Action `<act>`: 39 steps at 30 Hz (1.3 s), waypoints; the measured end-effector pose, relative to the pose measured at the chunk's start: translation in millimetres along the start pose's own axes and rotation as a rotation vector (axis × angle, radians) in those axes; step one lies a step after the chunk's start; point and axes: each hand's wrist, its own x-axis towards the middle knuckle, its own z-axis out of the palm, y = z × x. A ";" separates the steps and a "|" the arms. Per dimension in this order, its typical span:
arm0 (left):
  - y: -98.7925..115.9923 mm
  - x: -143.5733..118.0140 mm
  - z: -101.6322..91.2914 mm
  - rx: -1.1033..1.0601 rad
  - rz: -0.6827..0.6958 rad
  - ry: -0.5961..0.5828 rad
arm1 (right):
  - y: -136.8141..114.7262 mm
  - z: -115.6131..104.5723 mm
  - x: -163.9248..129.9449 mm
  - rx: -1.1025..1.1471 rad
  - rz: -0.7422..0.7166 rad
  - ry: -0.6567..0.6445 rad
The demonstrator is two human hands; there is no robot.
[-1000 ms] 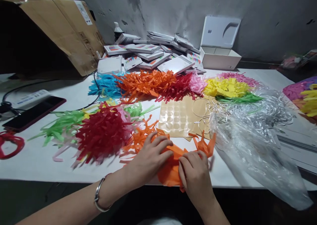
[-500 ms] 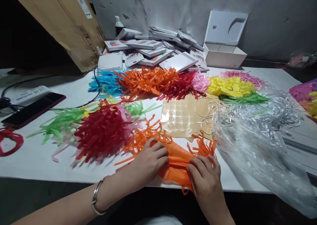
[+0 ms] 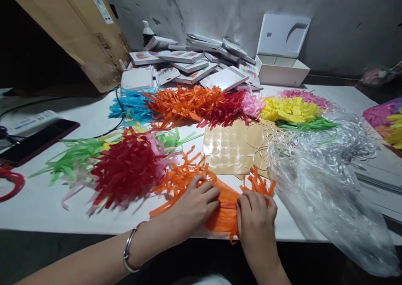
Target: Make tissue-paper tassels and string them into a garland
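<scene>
Orange fringed tissue paper [image 3: 224, 222] lies at the table's front edge, its middle pleated into a narrow fold that runs between my hands. My left hand [image 3: 199, 201] grips the fold's left side, fingers curled over it. On the right side my right hand [image 3: 256, 214] pinches the same paper with its fingers bent. Cut orange strips spread out beyond both hands. A bunch of red fringed tissue [image 3: 127, 168] rests left of my left hand, over green, pink and yellow strips. Just beyond the orange paper is a sheet of clear round stickers [image 3: 216, 149].
Blue, orange, red, pink and yellow tassels [image 3: 188, 103] line the table's middle. Flat white boxes [image 3: 188, 61] are heaped behind them, near an open white box [image 3: 281, 69]. A clear plastic bag [image 3: 323, 197] hangs over the front edge at right. A phone [image 3: 40, 140] and red scissors handles [image 3: 12, 182] lie left.
My right hand has shifted slightly left and up along the orange paper, and my left hand slightly right. They are closer together. The whole view has slid a little left.
</scene>
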 end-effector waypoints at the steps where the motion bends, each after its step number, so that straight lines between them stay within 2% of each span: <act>1: -0.8 -0.4 0.9 -0.001 0.023 0.000 | -1.2 -1.6 -0.5 0.033 -0.026 0.003; 5: -2.4 2.1 6.0 -0.005 0.022 0.023 | -8.3 -1.0 -1.1 0.138 -0.193 -0.012; 7: -2.9 4.4 7.4 -0.045 -0.005 0.032 | -10.7 3.5 -0.4 0.146 -0.224 -0.022; 16: -2.9 -1.5 9.0 -0.209 -0.089 0.104 | -7.1 12.5 -0.2 0.172 -0.158 -0.078; 19: -2.9 -1.9 9.1 -0.240 -0.122 0.082 | -6.4 13.6 -1.1 0.110 -0.168 -0.097; 22: -2.3 -2.3 8.4 -0.210 -0.144 0.066 | -2.8 12.9 -3.2 0.048 -0.174 -0.081; 28: -0.2 -0.7 8.1 -0.125 -0.082 0.098 | -0.4 7.8 -3.2 -0.013 -0.199 -0.085; 35: -1.8 4.4 12.0 -0.124 -0.096 0.078 | -6.5 6.9 10.8 0.016 -0.246 -0.165; 39: -1.8 5.0 12.7 -0.103 -0.090 0.088 | -6.7 11.1 12.3 0.017 -0.253 -0.146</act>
